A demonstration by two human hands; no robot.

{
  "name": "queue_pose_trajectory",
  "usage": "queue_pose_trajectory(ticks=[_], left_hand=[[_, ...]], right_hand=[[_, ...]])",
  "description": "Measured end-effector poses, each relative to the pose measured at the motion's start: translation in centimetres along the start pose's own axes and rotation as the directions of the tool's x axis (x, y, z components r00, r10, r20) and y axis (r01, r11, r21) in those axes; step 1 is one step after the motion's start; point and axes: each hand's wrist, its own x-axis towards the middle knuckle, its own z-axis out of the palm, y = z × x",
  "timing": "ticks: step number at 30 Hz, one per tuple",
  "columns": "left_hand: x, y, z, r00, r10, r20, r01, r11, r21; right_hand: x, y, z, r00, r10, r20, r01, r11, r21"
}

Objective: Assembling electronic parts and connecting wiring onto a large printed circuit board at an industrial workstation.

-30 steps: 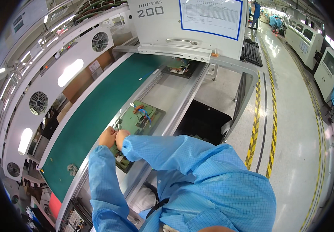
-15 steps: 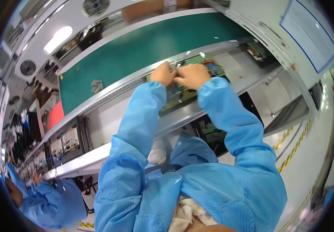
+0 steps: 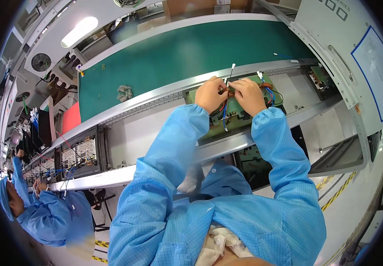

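head view is showing both hands working over a green circuit board (image 3: 235, 111) sitting on the conveyor rail. it's looking light, stiff and fragile, so edges are the safest grip. left hand (image 3: 210, 94) and right hand (image 3: 250, 95) are both pinching narrow on a small brown connector (image 3: 230, 92) with thin bendy wires.

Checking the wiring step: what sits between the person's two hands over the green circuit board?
In the head view, a small brown part with white-tipped wires sits between the left hand and right hand, above the green circuit board.
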Motion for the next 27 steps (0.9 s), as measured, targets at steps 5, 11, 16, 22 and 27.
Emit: queue_pose_trajectory(ticks=[5, 11, 16, 22, 27], left_hand=[[1.8, -1.7, -0.3, 0.984, 0.125, 0.124, -0.108, 0.985, -0.131], [3.0, -1.7, -1.2, 0.923, 0.27, 0.273, -0.23, 0.958, -0.172], [2.8, -1.6, -1.4, 0.891, 0.349, 0.29, -0.306, 0.934, -0.184], [2.9, -1.0, -1.1, 0.911, 0.307, 0.277, -0.293, 0.952, -0.091], [1.9, -0.3, -2.5, 0.951, 0.265, 0.158, -0.235, 0.954, -0.185]], right_hand=[[0.1, 1.1, 0.9, 0.993, 0.11, 0.044, -0.115, 0.981, 0.154], [-0.3, 0.9, -0.1, 0.989, 0.12, 0.091, -0.134, 0.976, 0.171], [-0.4, -0.8, -2.9, 0.996, 0.094, 0.007, -0.094, 0.978, 0.187], [1.7, 1.1, -5.9, 0.993, 0.117, -0.003, -0.115, 0.979, 0.166], [7.1, 9.4, -0.8, 0.905, 0.345, 0.25, -0.394, 0.902, 0.18]])
